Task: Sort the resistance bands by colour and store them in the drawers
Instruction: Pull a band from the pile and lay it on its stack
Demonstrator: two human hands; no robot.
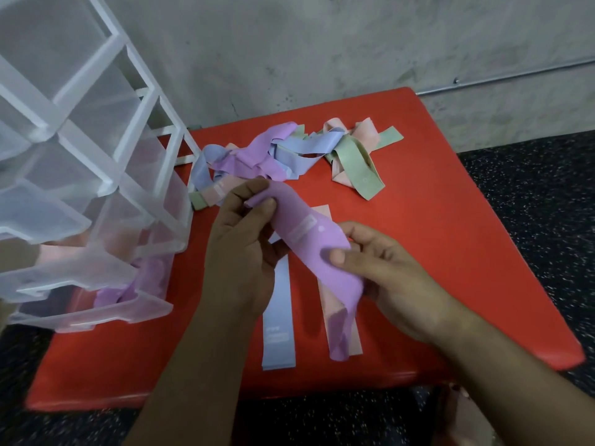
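Note:
A purple resistance band (309,233) is held between both hands above the red surface (450,252). My left hand (241,249) pinches its upper end and my right hand (380,268) pinches it lower down, with the tail hanging below. Flat under the hands lie a blue band (278,333) and a pink band (322,210). A tangled pile of purple, blue, pink and green bands (283,152) lies behind them. The clear plastic drawer unit (80,175) stands at the left with drawers pulled out; the lowest open drawer (128,307) holds purple bands and the one above it holds pink.
A grey concrete wall (354,43) with a metal conduit rises behind the red surface. Dark speckled floor (531,204) lies to the right and in front. The surface's near edge is just below my forearms.

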